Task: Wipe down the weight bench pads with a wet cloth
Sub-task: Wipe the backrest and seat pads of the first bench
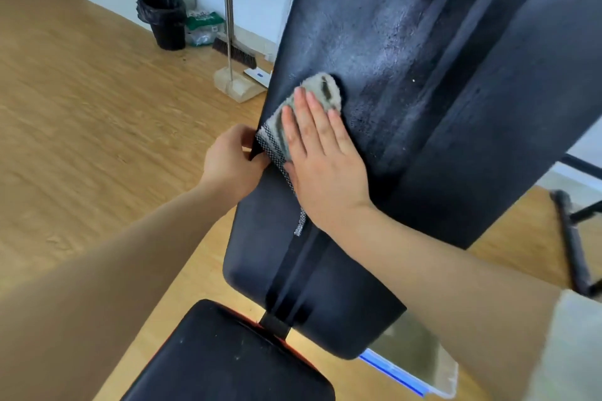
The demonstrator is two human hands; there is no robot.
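Note:
The dark back pad (407,58) of the weight bench rises tilted across the right half of the view, with wet streaks on its surface. My right hand (321,153) lies flat on a grey cloth (321,91), pressing it against the pad near its lower left edge. The cloth's patterned hem hangs below my palm. My left hand (233,161) grips the pad's left edge beside the cloth. Below, the middle pad (273,257) and the seat pad (221,358) run toward me.
A black bin (163,21), a plastic bag (203,28), a broom and dustpan (233,52) stand by the far wall on the wooden floor. A clear tub with a blue rim (413,365) sits under the bench at right. Black frame bars (570,244) stand right.

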